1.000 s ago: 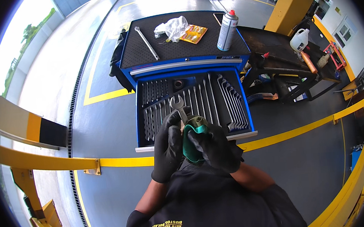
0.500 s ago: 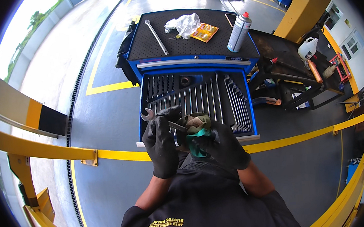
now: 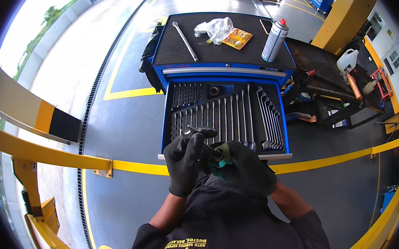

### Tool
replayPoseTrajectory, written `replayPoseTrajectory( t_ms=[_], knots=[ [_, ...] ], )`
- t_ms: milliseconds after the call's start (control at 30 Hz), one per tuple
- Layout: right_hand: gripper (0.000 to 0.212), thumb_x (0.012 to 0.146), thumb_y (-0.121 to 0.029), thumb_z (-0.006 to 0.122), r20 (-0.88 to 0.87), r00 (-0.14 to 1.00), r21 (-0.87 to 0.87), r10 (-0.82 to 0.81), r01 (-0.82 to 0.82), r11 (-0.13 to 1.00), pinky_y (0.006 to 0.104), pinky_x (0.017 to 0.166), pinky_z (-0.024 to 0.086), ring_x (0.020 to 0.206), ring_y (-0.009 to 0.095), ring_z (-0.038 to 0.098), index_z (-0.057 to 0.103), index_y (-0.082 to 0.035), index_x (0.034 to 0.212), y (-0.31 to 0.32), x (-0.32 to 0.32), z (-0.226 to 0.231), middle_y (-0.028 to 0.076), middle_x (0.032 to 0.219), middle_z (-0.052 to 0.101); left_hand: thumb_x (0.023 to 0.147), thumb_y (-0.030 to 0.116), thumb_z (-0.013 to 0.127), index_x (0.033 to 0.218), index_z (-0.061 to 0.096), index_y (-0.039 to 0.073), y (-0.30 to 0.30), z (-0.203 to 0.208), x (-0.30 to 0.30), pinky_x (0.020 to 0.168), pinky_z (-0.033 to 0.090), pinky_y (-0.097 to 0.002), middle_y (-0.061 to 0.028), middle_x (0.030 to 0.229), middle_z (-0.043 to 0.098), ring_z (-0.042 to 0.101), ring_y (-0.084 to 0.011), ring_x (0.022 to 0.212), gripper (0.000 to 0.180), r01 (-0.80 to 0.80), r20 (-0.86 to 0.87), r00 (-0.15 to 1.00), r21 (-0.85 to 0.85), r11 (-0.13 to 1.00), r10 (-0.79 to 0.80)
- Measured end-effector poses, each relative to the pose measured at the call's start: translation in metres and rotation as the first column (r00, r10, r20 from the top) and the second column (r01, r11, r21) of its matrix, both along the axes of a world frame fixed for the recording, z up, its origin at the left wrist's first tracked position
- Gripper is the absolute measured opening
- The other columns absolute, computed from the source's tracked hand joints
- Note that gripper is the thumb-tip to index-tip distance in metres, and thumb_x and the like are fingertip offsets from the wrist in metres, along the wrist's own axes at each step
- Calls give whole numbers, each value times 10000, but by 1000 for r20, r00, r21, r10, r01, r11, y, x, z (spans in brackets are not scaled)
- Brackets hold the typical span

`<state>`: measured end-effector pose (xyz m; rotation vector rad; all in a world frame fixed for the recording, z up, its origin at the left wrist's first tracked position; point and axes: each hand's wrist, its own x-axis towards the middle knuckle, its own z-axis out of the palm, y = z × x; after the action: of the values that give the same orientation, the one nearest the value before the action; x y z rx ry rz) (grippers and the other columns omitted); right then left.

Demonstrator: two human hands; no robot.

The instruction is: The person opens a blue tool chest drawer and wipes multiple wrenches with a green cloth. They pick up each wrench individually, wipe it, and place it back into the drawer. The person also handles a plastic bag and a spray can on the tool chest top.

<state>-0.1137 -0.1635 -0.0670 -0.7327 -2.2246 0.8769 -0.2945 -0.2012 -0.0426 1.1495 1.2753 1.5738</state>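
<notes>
Near the drawer's front edge, my black-gloved left hand [image 3: 184,165] is closed round a wrench [image 3: 188,131], whose open jaw sticks out past the fingers. My right hand [image 3: 254,169], gloved too, is closed on a green and brownish rag [image 3: 222,168] bunched around the wrench's other part. The rag and glove hide that end. Just beyond both hands, a blue tool cabinet's open drawer [image 3: 282,156] holds rows of combination wrenches [image 3: 227,118] and, at its right, several offset wrenches [image 3: 268,119].
On the cabinet's black top [image 3: 176,52] lie a long metal tool [image 3: 185,41], a clear plastic bag [image 3: 218,29], a yellow packet [image 3: 239,38] and a phone [image 3: 266,26]. A spray can [image 3: 275,40] stands there. A dark workbench [image 3: 312,56] is at right; a yellow rail [image 3: 138,168] crosses before me.
The wrench's jaw has turned and dipped lower between my left fingers. My right hand has closed further over the rag, which shows less. The whole view has shifted slightly.
</notes>
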Motion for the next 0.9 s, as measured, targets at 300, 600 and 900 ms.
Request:
replayPoseTrajectory(
  t_ms=[300,600,900],
  knots=[
    [323,902,-85,699,-344,916,-171,-207,156,973,336,749,567,904,212,702,577,17,1184,6,7,18,125,1024,681,1051,309,498,976,656,-6,-6,-56,-2,805,506,-321,-88,901,676,635,-171,838,361,-111,344,935,47,993,88],
    [316,840,-135,749,-140,987,13,-75,78,997,362,701,540,833,312,690,637,-13,1109,3,-8,15,164,959,683,1051,240,498,999,603,29,1,-35,-16,729,492,-287,-52,893,638,601,-129,813,241,-91,128,989,81,993,80],
    [301,851,-74,724,-214,964,-139,-157,129,982,369,744,556,885,302,710,619,-1,1123,0,-3,5,161,999,688,1053,226,498,974,604,35,1,-35,-2,731,474,-281,-49,883,635,579,-118,780,233,-197,315,934,63,978,168]
  ],
)
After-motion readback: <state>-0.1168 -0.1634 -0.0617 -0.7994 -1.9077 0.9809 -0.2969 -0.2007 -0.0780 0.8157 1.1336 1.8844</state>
